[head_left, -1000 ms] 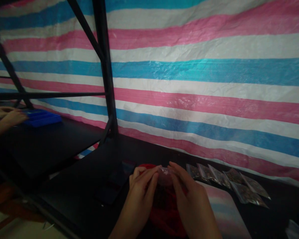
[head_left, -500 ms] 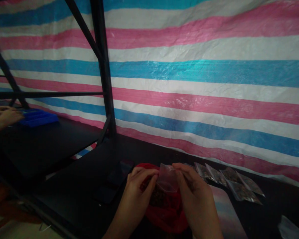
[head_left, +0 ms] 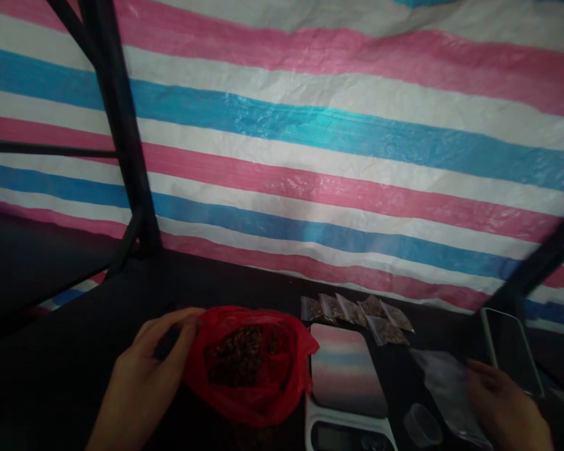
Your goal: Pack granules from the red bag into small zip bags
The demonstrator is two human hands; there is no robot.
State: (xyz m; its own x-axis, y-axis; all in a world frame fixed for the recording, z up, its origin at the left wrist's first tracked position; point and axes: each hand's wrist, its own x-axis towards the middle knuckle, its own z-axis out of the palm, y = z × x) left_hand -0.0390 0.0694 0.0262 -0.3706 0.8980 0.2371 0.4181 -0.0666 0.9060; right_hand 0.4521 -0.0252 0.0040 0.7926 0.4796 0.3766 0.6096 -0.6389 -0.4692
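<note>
A red plastic bag stands with its mouth wide and dark brown, grainy bits inside. My left hand has its thumb and fingertips closed on the left rim of that bag. At the right, my right hand is blurred by motion beside clear plastic bags. Its fingers touch or overlap their right edge, and their grip is not clear. Between the red bag and the clear bags lies a digital scale with a shiny, bare plate. A small clear round cup is right of the scale.
Several small filled zip bags lie in a group behind the scale on the black table. A phone rests at the far right. Black metal posts and a striped plastic sheet border the table.
The view has swung right. My hands have parted from the small clear bag held over the red bag: the left went to the red bag's rim, the right out to the clear bags.
</note>
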